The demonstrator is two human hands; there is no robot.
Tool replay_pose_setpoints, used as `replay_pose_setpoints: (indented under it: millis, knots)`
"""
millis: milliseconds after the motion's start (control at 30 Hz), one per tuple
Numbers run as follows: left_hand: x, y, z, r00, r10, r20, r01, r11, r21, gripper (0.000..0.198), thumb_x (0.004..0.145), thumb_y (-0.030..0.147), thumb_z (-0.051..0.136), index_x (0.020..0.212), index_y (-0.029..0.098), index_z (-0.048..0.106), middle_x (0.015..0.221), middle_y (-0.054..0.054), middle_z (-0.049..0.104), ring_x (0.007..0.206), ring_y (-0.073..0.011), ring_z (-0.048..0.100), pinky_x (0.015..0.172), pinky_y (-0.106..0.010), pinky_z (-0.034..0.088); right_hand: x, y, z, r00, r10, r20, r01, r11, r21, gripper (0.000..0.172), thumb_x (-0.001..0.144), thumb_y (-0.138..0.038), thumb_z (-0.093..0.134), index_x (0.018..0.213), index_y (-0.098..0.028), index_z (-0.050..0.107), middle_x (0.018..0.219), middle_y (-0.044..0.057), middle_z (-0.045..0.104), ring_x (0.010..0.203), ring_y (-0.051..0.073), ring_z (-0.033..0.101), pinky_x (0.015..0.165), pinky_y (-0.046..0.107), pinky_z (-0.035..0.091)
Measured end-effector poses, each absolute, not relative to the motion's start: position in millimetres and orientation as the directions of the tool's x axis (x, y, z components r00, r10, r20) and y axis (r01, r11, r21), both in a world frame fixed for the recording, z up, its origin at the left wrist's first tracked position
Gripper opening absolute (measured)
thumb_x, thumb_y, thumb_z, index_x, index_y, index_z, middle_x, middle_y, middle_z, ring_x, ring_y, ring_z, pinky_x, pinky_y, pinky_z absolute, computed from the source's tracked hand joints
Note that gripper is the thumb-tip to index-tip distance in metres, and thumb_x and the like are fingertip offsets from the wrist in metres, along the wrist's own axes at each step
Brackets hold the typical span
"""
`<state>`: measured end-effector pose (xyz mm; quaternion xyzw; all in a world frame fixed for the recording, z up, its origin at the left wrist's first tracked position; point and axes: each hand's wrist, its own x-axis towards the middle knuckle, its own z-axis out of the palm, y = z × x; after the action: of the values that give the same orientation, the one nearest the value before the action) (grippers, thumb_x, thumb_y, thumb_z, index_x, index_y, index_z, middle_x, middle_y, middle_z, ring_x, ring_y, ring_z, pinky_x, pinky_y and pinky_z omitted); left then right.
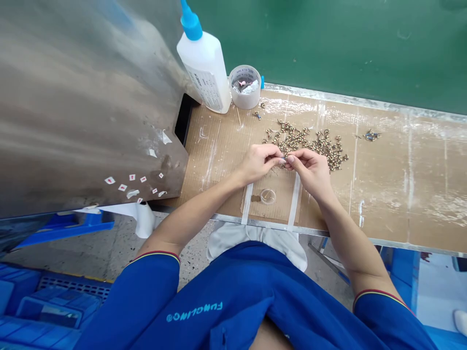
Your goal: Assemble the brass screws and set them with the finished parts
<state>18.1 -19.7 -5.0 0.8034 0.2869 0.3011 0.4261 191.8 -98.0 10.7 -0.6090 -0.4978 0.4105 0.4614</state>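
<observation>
Cardboard is lying flat, bottle is standing at its far-left corner, brass heap is sitting on it, left hand and right hand are pinching a tiny bluish part at the heap's near edge

Left hand and right hand pinch 1 small bluish part.
</observation>
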Motion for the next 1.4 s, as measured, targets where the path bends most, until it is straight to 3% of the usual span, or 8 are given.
replay_pose_setpoints:
  millis: [333,767,1100,1400]
  knots:
    - [19.1,-24.6,-7.0,0.665,0.718,0.207,0.25,-0.475,0.844,0.02,0.092,0.024,0.063,0.074,0.016,0.065,0.073,-0.002,0.066,0.07,-0.0142,0.058,0.069,-0.027,0.045,179.1,-107.7,4.9,0.223,0.975,-0.011,0.286,-0.076,-0.955,0.045,0.086,-0.068,0.071,0.085,-0.024,0.066,0.077,0.005,0.075,0.069,0.02,0.072,0.07,0.038,0.064]
    - [17.0,-22.3,-10.6,0.718,0.652,0.242,0.265,-0.577,0.772,0.02,0.091,0.019,0.057,0.072,0.017,0.06,0.073,-0.003,0.063,0.071,-0.0156,0.058,0.071,-0.028,0.044,187.9,-103.9,6.1,0.111,0.99,-0.091,0.237,-0.115,-0.965,0.051,0.082,-0.074,0.072,0.079,-0.024,0.064,0.071,0.003,0.071,0.064,0.018,0.068,0.063,0.034,0.061]
    - [20.5,-24.7,-7.6,0.685,0.718,0.129,0.24,-0.389,0.889,0.02,0.085,0.02,0.065,0.066,0.015,0.06,0.064,0.001,0.059,0.063,-0.012,0.052,0.065,-0.026,0.04,186.4,-106.6,6.6,0.122,0.99,-0.071,0.245,-0.099,-0.965,0.04,0.086,-0.062,0.073,0.079,-0.024,0.064,0.072,0.003,0.073,0.064,0.019,0.069,0.065,0.036,0.062]
    - [21.7,-28.5,-10.3,0.643,0.76,0.095,0.216,-0.299,0.93,0.016,0.083,0.021,0.066,0.069,0.014,0.065,0.064,0.001,0.062,0.06,-0.0104,0.05,0.063,-0.024,0.04,180.6,-110.6,2.5,0.137,0.989,-0.054,0.147,-0.074,-0.986,0.048,0.085,-0.069,0.073,0.08,-0.023,0.062,0.069,0.002,0.071,0.062,0.016,0.068,0.059,0.031,0.061]
